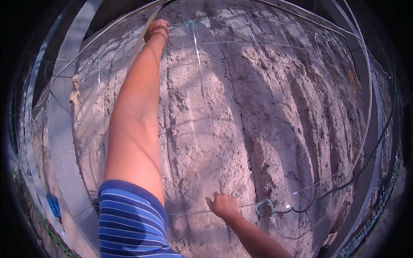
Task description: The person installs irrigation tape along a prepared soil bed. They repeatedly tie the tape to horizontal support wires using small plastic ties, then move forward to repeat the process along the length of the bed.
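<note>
My left arm reaches far up the picture, and my left hand (pixel 158 29) is closed in a fist at an upper wire (pixel 177 24) strung across a rough, cracked earthen surface (pixel 206 129). A pale strip (pixel 142 37) passes beside that wrist. Low in the middle, my right hand (pixel 226 205) is at a lower wire (pixel 193 213), its fingers curled and its thumb apart; its grip on the wire is hidden. Right of it, a ring of green twine (pixel 264 208) sits on the wire, with a dark cord (pixel 335 192) running off to the right.
Grey posts stand at left (pixel 63 129) and right (pixel 363 196). More wires and a pale hose or cable (pixel 367 96) curve across the upper and right parts. Shiny ribbons (pixel 196 45), dry brown scraps (pixel 75 92) and a blue cloth-like thing (pixel 53 206) hang about.
</note>
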Demonstrator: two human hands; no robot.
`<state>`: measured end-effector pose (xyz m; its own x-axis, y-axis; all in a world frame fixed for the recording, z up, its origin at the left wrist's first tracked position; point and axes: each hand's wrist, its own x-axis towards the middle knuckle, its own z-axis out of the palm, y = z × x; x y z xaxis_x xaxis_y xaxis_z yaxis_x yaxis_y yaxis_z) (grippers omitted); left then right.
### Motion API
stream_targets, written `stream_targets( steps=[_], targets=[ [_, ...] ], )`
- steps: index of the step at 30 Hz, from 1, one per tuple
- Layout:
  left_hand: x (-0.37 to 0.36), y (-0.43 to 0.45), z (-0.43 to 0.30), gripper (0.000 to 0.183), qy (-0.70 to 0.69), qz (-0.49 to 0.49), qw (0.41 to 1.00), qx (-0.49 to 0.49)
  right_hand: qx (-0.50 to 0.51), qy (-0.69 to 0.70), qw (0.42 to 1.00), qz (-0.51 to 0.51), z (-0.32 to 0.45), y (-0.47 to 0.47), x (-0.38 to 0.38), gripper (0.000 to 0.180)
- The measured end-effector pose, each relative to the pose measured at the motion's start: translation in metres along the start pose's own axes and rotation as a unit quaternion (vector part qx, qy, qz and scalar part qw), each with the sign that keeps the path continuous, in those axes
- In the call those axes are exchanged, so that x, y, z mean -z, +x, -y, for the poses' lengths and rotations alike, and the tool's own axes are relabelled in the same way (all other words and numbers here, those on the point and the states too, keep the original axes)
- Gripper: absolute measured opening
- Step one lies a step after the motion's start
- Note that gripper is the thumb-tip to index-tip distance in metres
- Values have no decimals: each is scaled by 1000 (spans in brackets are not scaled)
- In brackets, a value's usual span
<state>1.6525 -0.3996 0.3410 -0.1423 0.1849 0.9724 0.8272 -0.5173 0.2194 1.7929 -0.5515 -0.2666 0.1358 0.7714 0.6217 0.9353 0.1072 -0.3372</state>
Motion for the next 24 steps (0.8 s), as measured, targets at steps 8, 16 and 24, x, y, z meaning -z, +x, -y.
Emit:
stream_targets(
  steps=[8, 16, 24],
  targets=[
    [9, -42, -14, 36, 173, 1, 965, -196, 12, -21, 999, -23, -7, -6, -3, 40],
    [-15, -42, -31, 21, 45, -1, 997, -70, 1, -15, 1000, -12, -8, -4, 3, 38],
    [-30, -9, -6, 9, -104, 48, 992, -50, -9, -1, 1000, -6, -6, -6, 3, 38]
  ],
)
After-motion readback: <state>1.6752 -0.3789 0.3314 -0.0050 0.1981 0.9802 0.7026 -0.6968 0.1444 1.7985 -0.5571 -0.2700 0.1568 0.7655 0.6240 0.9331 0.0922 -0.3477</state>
